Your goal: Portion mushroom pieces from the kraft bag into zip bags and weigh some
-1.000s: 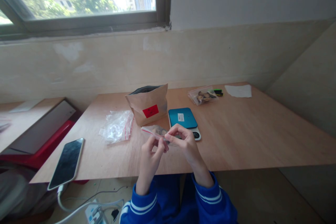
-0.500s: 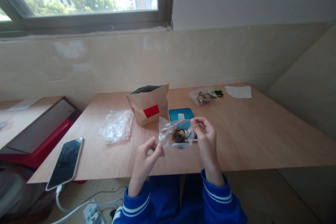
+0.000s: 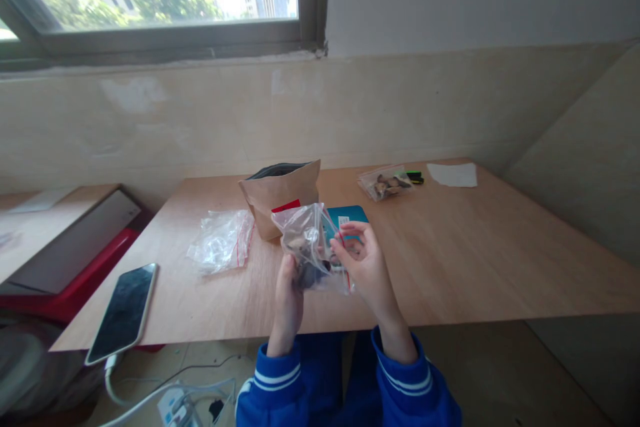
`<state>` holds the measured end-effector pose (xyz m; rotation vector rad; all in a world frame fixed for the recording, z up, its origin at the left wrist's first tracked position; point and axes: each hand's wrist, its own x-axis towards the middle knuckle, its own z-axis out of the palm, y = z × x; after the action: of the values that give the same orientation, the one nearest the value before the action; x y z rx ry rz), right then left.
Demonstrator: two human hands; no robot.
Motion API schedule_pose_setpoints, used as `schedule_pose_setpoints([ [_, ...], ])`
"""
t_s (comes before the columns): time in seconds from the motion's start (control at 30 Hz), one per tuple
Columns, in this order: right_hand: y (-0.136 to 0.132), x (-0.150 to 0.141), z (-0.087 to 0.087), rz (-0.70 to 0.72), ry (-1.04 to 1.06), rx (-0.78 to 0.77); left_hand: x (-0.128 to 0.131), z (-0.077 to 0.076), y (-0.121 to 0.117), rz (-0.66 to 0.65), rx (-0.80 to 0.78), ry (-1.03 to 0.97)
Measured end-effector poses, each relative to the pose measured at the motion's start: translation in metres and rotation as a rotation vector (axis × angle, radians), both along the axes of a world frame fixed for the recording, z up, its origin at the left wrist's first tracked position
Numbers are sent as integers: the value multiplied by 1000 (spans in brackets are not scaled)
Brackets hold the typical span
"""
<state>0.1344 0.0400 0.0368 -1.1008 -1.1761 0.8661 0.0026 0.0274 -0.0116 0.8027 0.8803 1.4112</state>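
Both hands hold a small clear zip bag [image 3: 306, 240] with dark dried pieces inside, raised above the near edge of the wooden table [image 3: 450, 260]. My left hand [image 3: 290, 293] grips the bag from below and behind. My right hand [image 3: 361, 265] pinches its right side near the red seal strip. Just behind the bag stands an open brown paper pouch [image 3: 278, 197] with a red label, and a teal scale [image 3: 350, 217] lies partly hidden by the bag.
A pile of empty clear zip bags [image 3: 221, 248] lies left of the pouch. A phone [image 3: 123, 310] on a cable rests at the table's left front edge. At the back right sit a filled bag [image 3: 385, 183], a green-black object [image 3: 415, 177] and white paper [image 3: 453, 174].
The bag was held by the right hand alone half a second ago. Now my left hand has taken it from below and it stands upright, closer to the pouch.
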Motion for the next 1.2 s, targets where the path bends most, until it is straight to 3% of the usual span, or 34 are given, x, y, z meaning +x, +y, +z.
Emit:
schedule_pose_setpoints([
  [0.1, -7, -1, 7, -140, -306, 210, -2, 4, -1, 78, -22, 98],
  [0.2, -12, -2, 14, -62, -429, 329, -5, 5, 1, 112, -58, 107],
  [0.37, -9, -3, 8, 190, -444, 150, -8, 3, 0, 76, -58, 34],
  [0.53, -5, -3, -3, 360, -475, -3, -12, -1, -2, 146, 62, 167],
  [0.93, -3, -11, 1, 359, -534, -49, -9, -12, 3, 326, 114, 316],
  [1.2, -5, -19, 8, 347, -538, -28, -3, -23, 5, 241, 141, 93],
])
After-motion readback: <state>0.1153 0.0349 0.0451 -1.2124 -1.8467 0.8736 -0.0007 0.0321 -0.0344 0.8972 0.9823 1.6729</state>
